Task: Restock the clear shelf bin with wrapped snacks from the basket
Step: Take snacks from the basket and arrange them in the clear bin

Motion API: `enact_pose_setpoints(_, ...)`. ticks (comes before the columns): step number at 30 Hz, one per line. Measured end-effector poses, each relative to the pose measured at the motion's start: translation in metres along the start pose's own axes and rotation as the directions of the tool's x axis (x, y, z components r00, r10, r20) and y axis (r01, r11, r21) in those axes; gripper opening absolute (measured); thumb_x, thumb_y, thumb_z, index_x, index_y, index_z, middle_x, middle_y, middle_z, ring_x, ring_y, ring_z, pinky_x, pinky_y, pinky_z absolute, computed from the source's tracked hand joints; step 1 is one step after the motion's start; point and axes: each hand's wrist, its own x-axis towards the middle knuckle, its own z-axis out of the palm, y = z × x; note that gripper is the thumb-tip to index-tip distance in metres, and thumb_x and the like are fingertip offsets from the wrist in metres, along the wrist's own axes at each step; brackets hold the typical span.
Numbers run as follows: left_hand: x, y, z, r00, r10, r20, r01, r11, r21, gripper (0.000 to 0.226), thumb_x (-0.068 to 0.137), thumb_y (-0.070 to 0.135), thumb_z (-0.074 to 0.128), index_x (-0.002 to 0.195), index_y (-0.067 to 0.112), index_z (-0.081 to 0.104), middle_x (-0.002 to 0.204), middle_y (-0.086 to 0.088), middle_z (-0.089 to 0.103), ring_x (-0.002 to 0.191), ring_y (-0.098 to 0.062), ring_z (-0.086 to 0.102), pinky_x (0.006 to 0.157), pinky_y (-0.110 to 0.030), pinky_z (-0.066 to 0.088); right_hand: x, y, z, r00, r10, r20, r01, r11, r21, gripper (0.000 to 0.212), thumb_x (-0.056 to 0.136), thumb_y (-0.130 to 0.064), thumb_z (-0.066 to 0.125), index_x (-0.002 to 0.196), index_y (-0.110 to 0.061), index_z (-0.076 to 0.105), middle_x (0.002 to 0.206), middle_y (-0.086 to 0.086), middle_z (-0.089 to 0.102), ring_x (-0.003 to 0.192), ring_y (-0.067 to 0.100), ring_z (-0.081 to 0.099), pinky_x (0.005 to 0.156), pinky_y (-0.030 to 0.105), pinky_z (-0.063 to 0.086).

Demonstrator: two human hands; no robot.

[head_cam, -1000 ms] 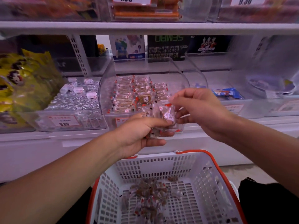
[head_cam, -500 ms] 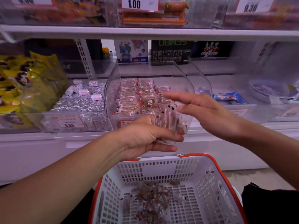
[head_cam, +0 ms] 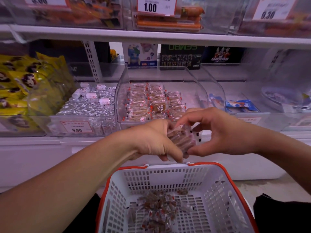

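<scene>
Closed in from 0.5 s earlier: right hand (head_cam: pixel 217 132), fingers curled onto wrapped snacks (head_cam: pixel 181 138) gripped by left hand (head_cam: pixel 151 140), just before clear bin (head_cam: pixel 193 81). Light, slippery, crushable; best cupped underneath.

price tag (head_cam: pixel 156 5) "1.00", price label (head_cam: pixel 76 126) "9.80", dark box (head_cam: pixel 182 56) "SEMBO" mirrored

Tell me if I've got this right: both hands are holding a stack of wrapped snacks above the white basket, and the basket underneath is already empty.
Not quite. The head view shows the left hand and right hand holding the stack of wrapped snacks above the white basket, but the basket is not empty: a pile of loose wrapped snacks lies on its floor.
</scene>
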Motion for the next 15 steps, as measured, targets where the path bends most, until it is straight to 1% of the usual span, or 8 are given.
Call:
enact_pose_setpoints(3,-0.001,0.005,-0.012,0.999,0.013,-0.050,-0.012,1.000,0.026,0.053,0.067,-0.010,0.081,0.113,0.005,0.058,0.086,-0.011,0.068,0.065,-0.019,0.058,0.041,-0.020,0.040,0.010,-0.010,-0.004,1.000,-0.007,-0.007,0.006,0.993,-0.119,0.034,0.066,-0.014,0.088,0.094,-0.023,0.069,0.084,-0.007,0.066,0.077,0.014,0.064,0.072,0.033,0.053)
enact_pose_setpoints(6,-0.004,0.011,-0.041,0.997,0.036,-0.061,-0.048,0.977,-0.205,0.061,0.065,0.009,0.087,0.118,0.010,0.059,0.095,-0.007,0.075,0.071,-0.016,0.069,0.048,-0.021,0.051,0.029,-0.013,-0.017,0.997,0.034,-0.070,-0.044,0.988,-0.147,0.026,0.065,-0.017,0.083,0.086,-0.021,0.069,0.073,-0.003,0.069,0.062,0.010,0.062,0.058,0.031,0.052)
enact_pose_setpoints(8,0.000,0.011,-0.063,0.962,0.056,-0.266,-0.146,0.931,-0.334,0.055,0.067,0.028,0.083,0.115,0.012,0.061,0.103,-0.007,0.075,0.084,-0.019,0.073,0.061,-0.026,0.058,0.050,-0.006,-0.029,0.983,0.099,-0.155,-0.120,0.984,-0.130,0.022,0.065,-0.025,0.083,0.083,-0.021,0.070,0.070,0.000,0.070,0.054,0.006,0.056,0.048,0.023,0.044)
enact_pose_setpoints(9,0.003,0.007,-0.074,0.891,0.093,-0.444,-0.215,0.948,-0.233,0.046,0.073,0.030,0.080,0.112,0.014,0.062,0.104,-0.006,0.074,0.087,-0.017,0.073,0.068,-0.029,0.060,0.063,0.001,-0.035,0.971,0.135,-0.199,-0.169,0.971,-0.168,0.022,0.065,-0.028,0.083,0.081,-0.021,0.070,0.068,0.002,0.070,0.050,0.006,0.053,0.047,0.022,0.042)
enact_pose_setpoints(10,0.007,0.002,-0.084,0.772,0.186,-0.608,-0.242,0.970,-0.011,0.034,0.081,0.026,0.077,0.109,0.017,0.061,0.101,-0.002,0.072,0.087,-0.014,0.071,0.072,-0.029,0.059,0.076,0.008,-0.040,0.959,0.165,-0.232,-0.221,0.944,-0.246,0.023,0.064,-0.031,0.082,0.080,-0.020,0.070,0.067,0.004,0.069,0.049,0.007,0.051,0.048,0.023,0.040)
enact_pose_setpoints(11,0.010,-0.005,-0.090,0.654,0.328,-0.681,-0.209,0.944,0.254,0.023,0.087,0.020,0.073,0.106,0.019,0.060,0.096,0.002,0.069,0.085,-0.009,0.068,0.075,-0.026,0.058,0.088,0.016,-0.041,0.950,0.196,-0.242,-0.271,0.902,-0.335,0.024,0.064,-0.033,0.081,0.079,-0.018,0.070,0.066,0.005,0.068,0.050,0.009,0.050,0.049,0.025,0.039)
enact_pose_setpoints(12,0.012,-0.011,-0.095,0.601,0.463,-0.652,-0.155,0.867,0.473,0.018,0.090,0.015,0.068,0.105,0.019,0.060,0.093,0.005,0.065,0.083,-0.007,0.064,0.075,-0.026,0.057,0.099,0.023,-0.040,0.946,0.233,-0.226,-0.309,0.860,-0.407,0.025,0.065,-0.034,0.081,0.080,-0.016,0.069,0.067,0.006,0.066,0.052,0.010,0.051,0.049,0.025,0.038)
enact_pose_setpoints(15,0.021,-0.025,-0.099,0.696,0.554,-0.456,0.006,0.631,0.776,0.014,0.091,0.016,0.061,0.105,0.016,0.064,0.095,0.001,0.066,0.085,-0.017,0.061,0.080,-0.039,0.056,0.122,0.044,-0.023,0.937,0.330,-0.116,-0.344,0.806,-0.482,0.026,0.069,-0.031,0.080,0.083,-0.011,0.068,0.067,0.000,0.058,0.057,0.013,0.050,0.051,0.026,0.036)
